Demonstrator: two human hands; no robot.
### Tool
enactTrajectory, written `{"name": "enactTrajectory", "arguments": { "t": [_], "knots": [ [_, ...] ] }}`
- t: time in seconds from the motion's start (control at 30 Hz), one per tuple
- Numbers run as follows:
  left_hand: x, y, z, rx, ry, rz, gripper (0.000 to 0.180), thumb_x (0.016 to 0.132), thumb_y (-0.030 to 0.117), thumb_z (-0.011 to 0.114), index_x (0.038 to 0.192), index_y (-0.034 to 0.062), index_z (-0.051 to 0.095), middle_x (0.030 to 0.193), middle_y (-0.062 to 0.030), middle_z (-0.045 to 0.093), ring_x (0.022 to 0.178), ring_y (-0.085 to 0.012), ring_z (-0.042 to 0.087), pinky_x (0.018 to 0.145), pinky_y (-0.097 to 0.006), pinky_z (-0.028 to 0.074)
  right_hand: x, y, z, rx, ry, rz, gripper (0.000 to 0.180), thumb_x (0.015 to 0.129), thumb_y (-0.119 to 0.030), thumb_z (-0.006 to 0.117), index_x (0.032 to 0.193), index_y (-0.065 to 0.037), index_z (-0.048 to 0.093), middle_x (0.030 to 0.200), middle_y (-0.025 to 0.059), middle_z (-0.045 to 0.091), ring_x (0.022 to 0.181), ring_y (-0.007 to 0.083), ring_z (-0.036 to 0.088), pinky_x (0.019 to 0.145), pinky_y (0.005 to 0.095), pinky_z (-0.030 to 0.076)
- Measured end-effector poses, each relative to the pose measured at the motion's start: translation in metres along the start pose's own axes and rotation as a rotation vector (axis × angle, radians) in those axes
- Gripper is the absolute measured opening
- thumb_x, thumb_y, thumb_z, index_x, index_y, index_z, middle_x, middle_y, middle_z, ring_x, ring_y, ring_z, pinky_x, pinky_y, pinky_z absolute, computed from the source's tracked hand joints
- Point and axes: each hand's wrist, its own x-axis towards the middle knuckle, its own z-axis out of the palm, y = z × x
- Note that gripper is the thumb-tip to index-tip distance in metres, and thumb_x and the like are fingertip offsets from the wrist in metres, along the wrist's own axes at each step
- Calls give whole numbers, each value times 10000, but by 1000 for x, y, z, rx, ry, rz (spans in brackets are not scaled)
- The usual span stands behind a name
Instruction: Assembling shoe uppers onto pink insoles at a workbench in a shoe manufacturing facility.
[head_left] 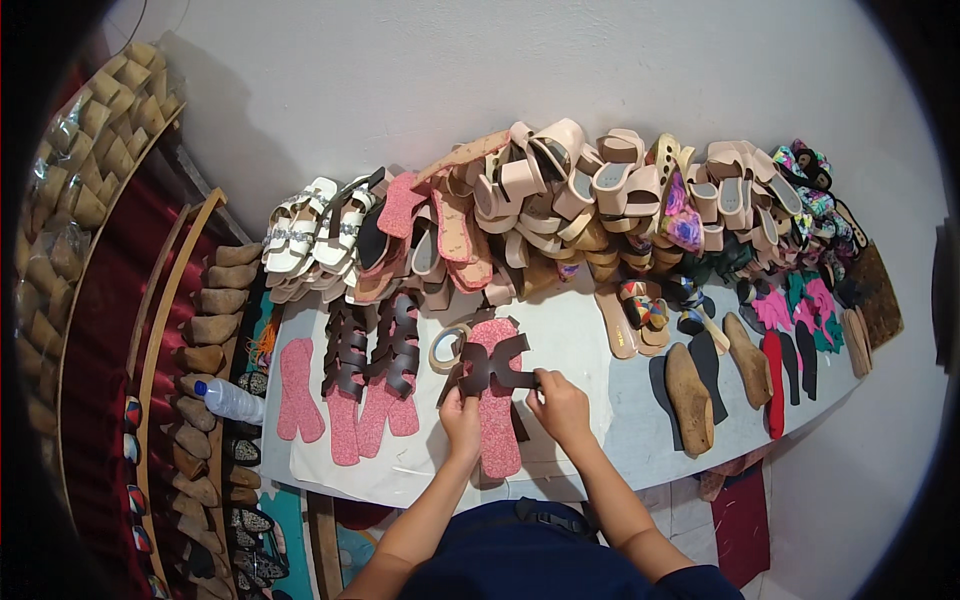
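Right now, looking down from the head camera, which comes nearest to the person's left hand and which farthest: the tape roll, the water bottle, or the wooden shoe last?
1. Tape roll: just up-left of the left hand.
2. Wooden shoe last: off to the right, past the right hand.
3. Water bottle: far left, at the table edge. It is close to the last in distance, so these two are hard to rank.
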Motion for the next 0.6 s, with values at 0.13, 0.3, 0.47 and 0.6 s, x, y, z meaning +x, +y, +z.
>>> {"name": "enactTrajectory", "arguments": {
  "t": [0.13,0.3,0.47,0.6],
  "knots": [
    [-4,2,5,-130,17,-39,148,816,49,488,931,-14,557,852,-10,563,737,-45,490,652,-179,380,5,0,0,318,-28,239,275,674,-82,562,938,-24,510,787,130,579,635,226,594,545,312,477],
    [-6,3,12,-102,-22,-65,201,820,36,473,1003,-27,526,938,-36,557,831,-74,503,737,-202,386,2,8,14,798,-60,477,278,713,-18,493,990,6,479,813,139,607,686,163,605,594,264,486],
    [-6,-2,11,-46,-50,-91,249,828,36,461,1063,-37,499,1002,-54,545,900,-100,509,791,-223,391,2,4,14,1277,-82,634,283,784,18,425,1066,25,405,797,110,589,723,131,573,677,258,485],
    [-6,-8,14,-60,5,-27,145,816,52,494,935,0,559,778,19,548,640,-18,447,551,-162,338,-2,3,17,1354,-29,671,288,787,15,455,1071,12,406,790,107,597,738,119,566,684,241,465]
  ]
}}
